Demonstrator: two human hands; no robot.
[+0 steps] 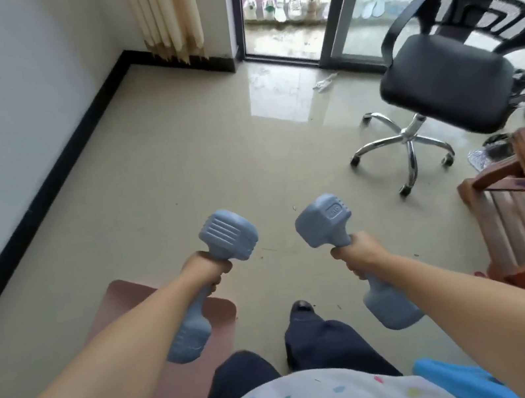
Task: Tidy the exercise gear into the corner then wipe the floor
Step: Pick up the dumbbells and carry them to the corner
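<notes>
left hand (pixel 205 268) grips ribbed blue dumbbell (pixel 228 234) | right hand (pixel 360 252) grips matching blocky dumbbell (pixel 325 219)

Both bare forearms reach forward and down from the bottom of the view, roughly parallel and well apart. The left hand (pixel 206 268) has its fingers curled round a dumbbell (pixel 210 278) handle. The right hand (pixel 360 253) grips a second dumbbell (pixel 356 261) likewise, knuckles turned outward, wrists straight.

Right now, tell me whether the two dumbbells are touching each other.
Apart. The head view shows bare floor between the left dumbbell and the right dumbbell, each gripped separately.
</notes>
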